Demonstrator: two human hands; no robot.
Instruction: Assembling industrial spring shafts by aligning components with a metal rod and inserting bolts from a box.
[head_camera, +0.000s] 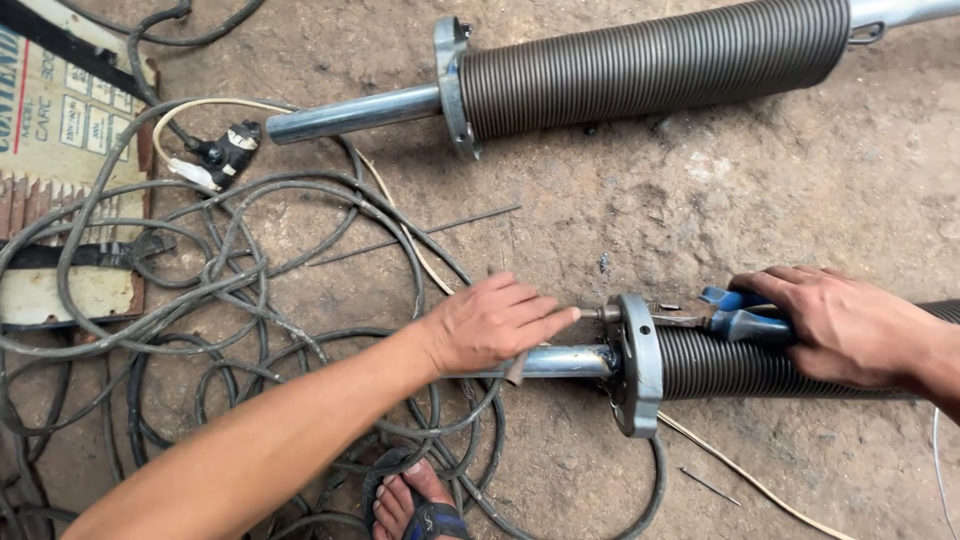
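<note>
A steel shaft (560, 362) with a round flange plate (640, 365) and a tightly coiled spring (730, 365) lies on the concrete floor. My left hand (490, 325) rests over the bare shaft, its fingertips touching a small bolt at the flange. My right hand (850, 325) lies on the spring and grips blue-handled pliers (735, 312), whose jaws reach the same bolt on the flange's upper edge.
A second spring-and-shaft assembly (640, 70) lies farther away. Tangled black cables (240, 300) cover the floor at left, beside a cardboard box (60, 110) and a black plug (225, 150). A sandalled foot (415, 505) is at the bottom.
</note>
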